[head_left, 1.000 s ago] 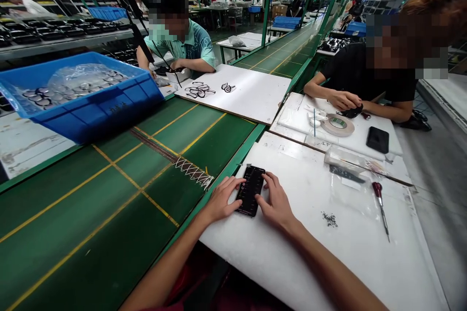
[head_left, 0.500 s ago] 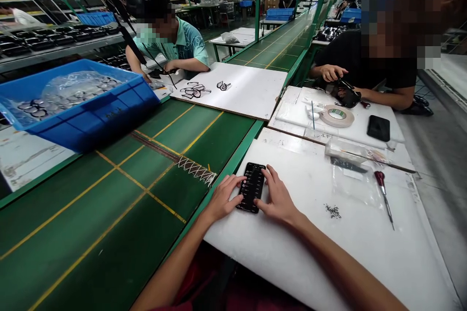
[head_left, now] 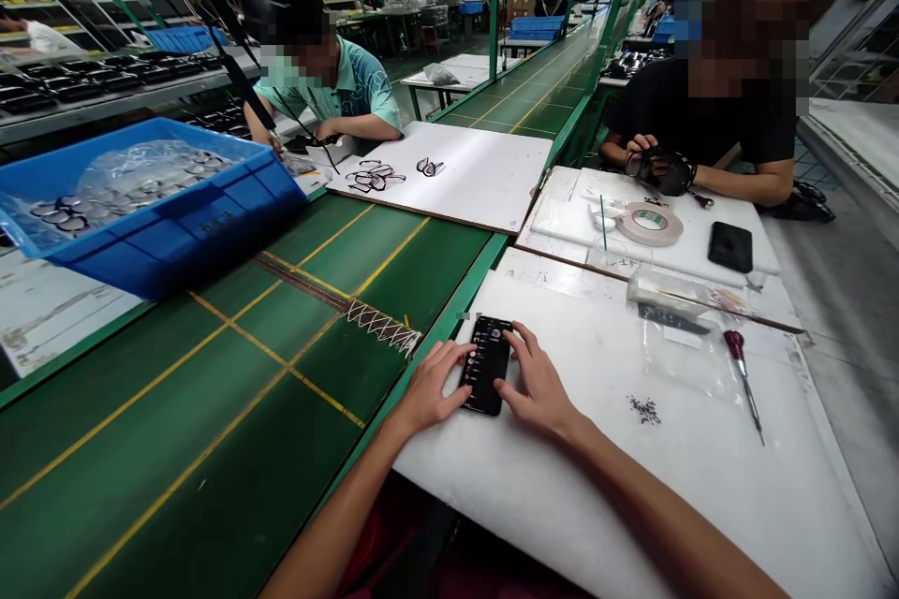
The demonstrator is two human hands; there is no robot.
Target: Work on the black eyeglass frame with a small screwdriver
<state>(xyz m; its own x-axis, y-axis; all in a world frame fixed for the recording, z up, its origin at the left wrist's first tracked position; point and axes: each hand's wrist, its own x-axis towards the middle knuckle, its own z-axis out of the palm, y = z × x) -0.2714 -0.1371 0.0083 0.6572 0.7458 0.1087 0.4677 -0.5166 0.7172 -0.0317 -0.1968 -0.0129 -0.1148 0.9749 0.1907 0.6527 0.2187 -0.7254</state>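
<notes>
A black smartphone (head_left: 487, 365) with its screen lit lies face up near the left edge of the white worktable. From its left side my left hand (head_left: 430, 387) grips it, with the thumb at the lower corner and the fingertips along the upper edge. My right hand (head_left: 539, 381) holds the opposite side, thumb low and index finger near the top corner. Rows of small icons and text show on the screen, too small to read. Right of my right hand sits a small pile of tiny dark screws (head_left: 644, 409). A screwdriver (head_left: 743, 386) with a red handle lies further right.
A green conveyor belt (head_left: 231, 421) runs along my left, bearing part of a blue crate (head_left: 231, 229) of bagged glasses frames. A white board (head_left: 478, 173) with several frames spans the belt. Clear plastic bags (head_left: 681, 356) and a tape roll (head_left: 650, 223) lie ahead. Two co-workers sit beyond.
The phone's screen content has changed slightly. My hands stay at its sides. The co-worker at the right has turned the black item in their hands and shifted a little.
</notes>
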